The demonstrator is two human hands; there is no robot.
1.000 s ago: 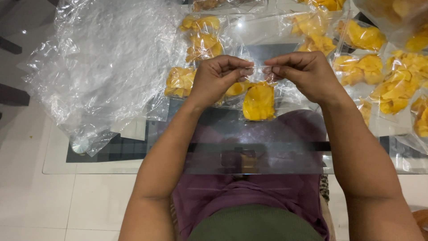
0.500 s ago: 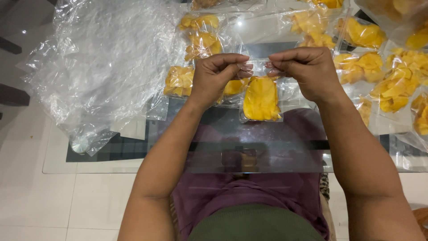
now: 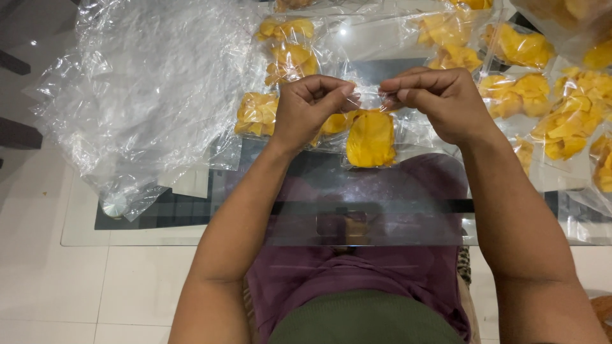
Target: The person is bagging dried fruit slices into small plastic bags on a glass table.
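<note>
Hanging between the two hands, a small clear plastic pouch holding a flat yellow-orange slice (image 3: 371,138) sits just above the near middle of the glass tabletop (image 3: 382,216). Its top edge runs left to right, stretched between the hands, while the slice inside hangs down toward the person, so the pouch's long axis points near to far. The left hand (image 3: 312,108) is curled closed, thumb and forefinger pinching the pouch's top left corner. The right hand (image 3: 440,102) is likewise closed, fingertips pinched on the top right corner. Both grips meet almost at the middle of the top edge, the two hands nearly touching there, and neither is nearer to the pouch than the other.

Just left of the left hand lies another filled clear pouch of yellow pieces (image 3: 257,113), flat on the glass. More filled pouches (image 3: 548,121) spread far and right of the right hand. A large crumpled heap of empty clear plastic bags (image 3: 146,95) covers the far left of the table. White floor tiles (image 3: 83,286) show below the near edge.
</note>
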